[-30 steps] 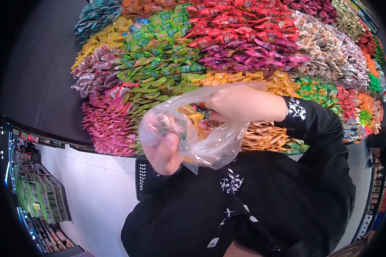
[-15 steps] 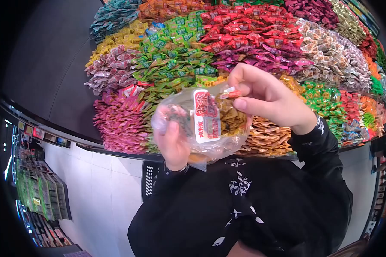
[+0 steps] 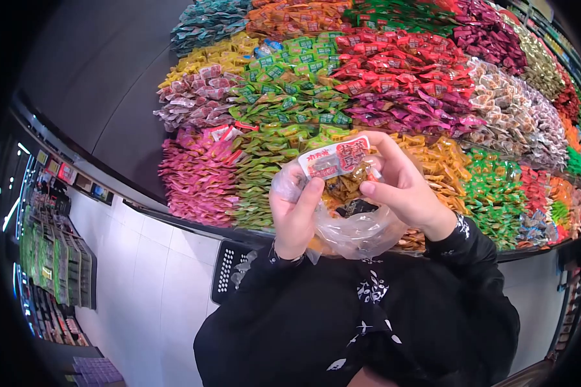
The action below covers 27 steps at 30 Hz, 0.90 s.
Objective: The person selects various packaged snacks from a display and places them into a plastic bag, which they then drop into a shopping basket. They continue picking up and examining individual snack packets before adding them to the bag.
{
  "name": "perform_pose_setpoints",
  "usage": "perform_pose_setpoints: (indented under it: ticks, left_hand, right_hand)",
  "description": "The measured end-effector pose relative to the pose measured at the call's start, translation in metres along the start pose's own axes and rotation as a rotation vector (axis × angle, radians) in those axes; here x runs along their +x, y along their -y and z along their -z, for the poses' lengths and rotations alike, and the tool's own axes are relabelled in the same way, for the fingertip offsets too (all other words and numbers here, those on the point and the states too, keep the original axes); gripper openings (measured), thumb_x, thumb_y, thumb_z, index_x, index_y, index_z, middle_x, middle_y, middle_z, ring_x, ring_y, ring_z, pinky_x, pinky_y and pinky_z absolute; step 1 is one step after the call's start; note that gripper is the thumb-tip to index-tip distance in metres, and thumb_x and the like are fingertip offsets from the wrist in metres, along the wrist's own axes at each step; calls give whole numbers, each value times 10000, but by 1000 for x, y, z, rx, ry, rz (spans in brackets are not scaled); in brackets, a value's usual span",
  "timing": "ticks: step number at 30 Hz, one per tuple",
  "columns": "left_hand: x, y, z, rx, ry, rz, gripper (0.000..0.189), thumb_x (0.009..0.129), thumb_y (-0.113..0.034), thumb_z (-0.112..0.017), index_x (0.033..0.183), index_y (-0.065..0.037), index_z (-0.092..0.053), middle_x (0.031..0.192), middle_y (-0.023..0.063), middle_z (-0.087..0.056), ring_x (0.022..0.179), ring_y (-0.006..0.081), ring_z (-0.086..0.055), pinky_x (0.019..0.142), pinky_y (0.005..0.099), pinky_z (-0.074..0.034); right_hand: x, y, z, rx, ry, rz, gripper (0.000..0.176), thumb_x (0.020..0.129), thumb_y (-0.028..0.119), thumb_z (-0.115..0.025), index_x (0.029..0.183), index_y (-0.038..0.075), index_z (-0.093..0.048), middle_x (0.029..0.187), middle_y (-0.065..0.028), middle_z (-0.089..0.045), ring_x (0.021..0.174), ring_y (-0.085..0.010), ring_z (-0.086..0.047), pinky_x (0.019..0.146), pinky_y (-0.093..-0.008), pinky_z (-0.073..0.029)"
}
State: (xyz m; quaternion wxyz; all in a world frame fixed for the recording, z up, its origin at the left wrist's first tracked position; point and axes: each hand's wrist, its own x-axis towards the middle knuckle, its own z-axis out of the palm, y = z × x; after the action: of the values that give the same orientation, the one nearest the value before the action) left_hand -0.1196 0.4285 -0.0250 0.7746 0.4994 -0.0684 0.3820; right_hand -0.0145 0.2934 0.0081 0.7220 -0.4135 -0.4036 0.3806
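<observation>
A small snack packet [image 3: 334, 158], with a red-and-white label and brown contents showing below it, is held up in front of my body. My left hand [image 3: 293, 216] grips a clear plastic bag [image 3: 361, 237], thumb pressed at the packet's lower left. On the other side, my right hand [image 3: 412, 187] is closed on the packet's right end, thumb and fingers pinching near the brown part. The bag's loose film sags beneath the packet, between both hands.
A wide display of wrapped snacks lies ahead, with pink packets [image 3: 197, 177] at left, red ones [image 3: 394, 64] further back and orange ones [image 3: 436, 161] at right. A dark counter edge [image 3: 148, 209] runs before me. A black perforated item [image 3: 226, 271] is at lower left.
The packet has turned from upright to a nearly level slant, its label now facing up along the top. My left hand has moved up and right, and the bag film has dropped below.
</observation>
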Motion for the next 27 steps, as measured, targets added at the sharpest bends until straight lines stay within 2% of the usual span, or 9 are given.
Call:
perform_pose_setpoints:
  ticks: [3,6,10,12,14,15,18,25,27]
  left_hand:
    - [-4,3,5,61,15,24,160,864,-49,-556,1003,31,-566,1024,95,-612,948,137,-563,868,283,-417]
    - [-8,0,8,168,-6,36,130,858,-58,-564,962,19,-564,957,74,-611,886,114,-558,811,279,-429]
    - [-16,-8,1,282,-18,21,23,853,-19,-584,862,2,-584,816,-3,-592,744,31,-512,645,207,-410]
    - [-23,-13,-4,393,29,61,19,851,-7,-581,863,4,-592,816,3,-602,742,38,-523,642,212,-418]
    - [-27,-17,-17,448,51,43,41,846,2,-582,880,5,-604,826,12,-619,750,51,-542,650,221,-431]
    - [-30,-17,-20,472,53,58,48,846,0,-582,887,6,-606,831,15,-622,755,55,-546,655,223,-434]
    - [-36,-17,-26,503,41,80,33,841,-16,-595,872,-7,-604,830,13,-622,758,54,-547,654,225,-438]
    - [-52,-10,-28,429,-54,135,64,838,-60,-620,837,-39,-559,758,-40,-555,701,25,-499,608,197,-405]
    - [-52,-12,-26,448,-85,108,73,837,-66,-624,828,-40,-557,755,-42,-551,696,23,-493,605,195,-402]
  right_hand:
    - [-2,0,1,-90,38,-46,524,867,25,-572,1345,45,-358,1016,14,-523,808,-7,-453,619,-182,-383]
    - [-6,3,17,-306,118,-166,495,866,22,-570,1324,38,-383,1108,-8,-532,860,-21,-491,709,-199,-440]
    - [-9,4,5,-180,86,-121,499,858,37,-592,1317,39,-397,834,31,-562,733,-21,-503,650,-212,-433]
    - [-12,-8,21,-286,186,30,311,876,107,-596,1164,14,-525,760,15,-552,657,-39,-508,600,-225,-427]
    - [-16,3,30,-297,263,-55,217,886,151,-595,1046,4,-588,783,-7,-569,654,-50,-519,598,-228,-434]
    - [-16,9,23,-324,192,-106,203,893,202,-594,871,1,-611,731,-2,-564,641,-56,-516,584,-225,-423]
    - [-15,12,33,-258,342,-235,236,899,224,-588,825,0,-601,672,9,-542,633,-52,-505,576,-222,-411]
    - [-10,2,38,-245,494,-159,316,930,274,-533,807,-11,-589,644,27,-515,604,-46,-455,539,-233,-374]
    - [-6,-2,38,-294,504,-287,321,934,282,-526,826,-12,-593,648,24,-514,592,-44,-450,522,-233,-367]
